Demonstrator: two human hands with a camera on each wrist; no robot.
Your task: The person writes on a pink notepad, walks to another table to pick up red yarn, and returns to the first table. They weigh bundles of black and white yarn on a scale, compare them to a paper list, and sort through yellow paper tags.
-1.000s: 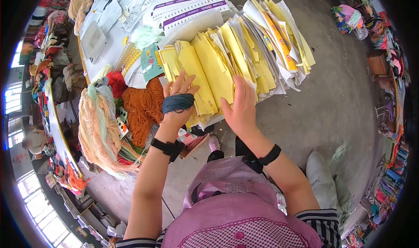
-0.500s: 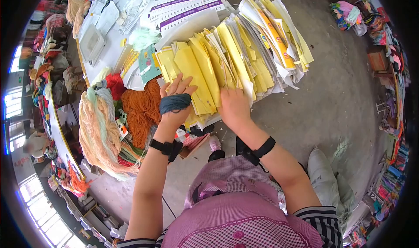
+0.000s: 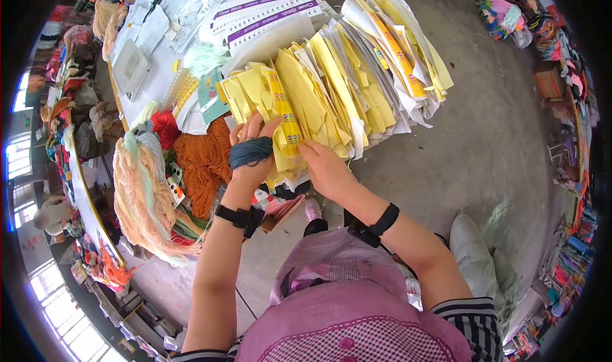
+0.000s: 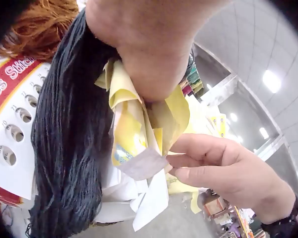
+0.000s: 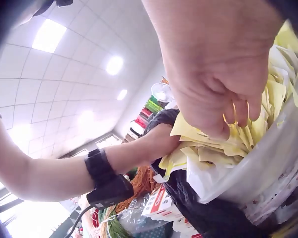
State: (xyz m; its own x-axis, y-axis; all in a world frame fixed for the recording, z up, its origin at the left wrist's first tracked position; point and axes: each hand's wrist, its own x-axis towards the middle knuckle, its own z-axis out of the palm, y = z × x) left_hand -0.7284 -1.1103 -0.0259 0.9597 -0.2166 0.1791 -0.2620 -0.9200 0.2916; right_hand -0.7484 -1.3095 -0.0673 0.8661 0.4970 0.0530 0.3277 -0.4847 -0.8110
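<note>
A dense row of folded yellow and white paper packets (image 3: pixel 296 81) stands on edge at the table's front in the head view. My left hand (image 3: pixel 247 174) rests against the left end of the row. Around it is looped a dark blue-grey yarn skein (image 3: pixel 250 152), which hangs long in the left wrist view. My right hand (image 3: pixel 329 172) pinches the lower edge of a yellow packet with a printed orange strip (image 3: pixel 287 116). Thumb and fingers of that right hand (image 4: pixel 228 171) meet at the paper in the left wrist view.
Left of the packets lie rust-brown yarn (image 3: pixel 201 158) and peach yarn (image 3: pixel 140 196). Behind are purple-striped hole cards (image 3: pixel 261 21) and a clear plastic box (image 3: pixel 131 69). A stuffed sack (image 3: pixel 470 250) stands on the floor at right.
My right hand has dipped among the packets, then moved left and pinched one. The printed strip has come into view. My left hand stays at the left end with the skein on it.
</note>
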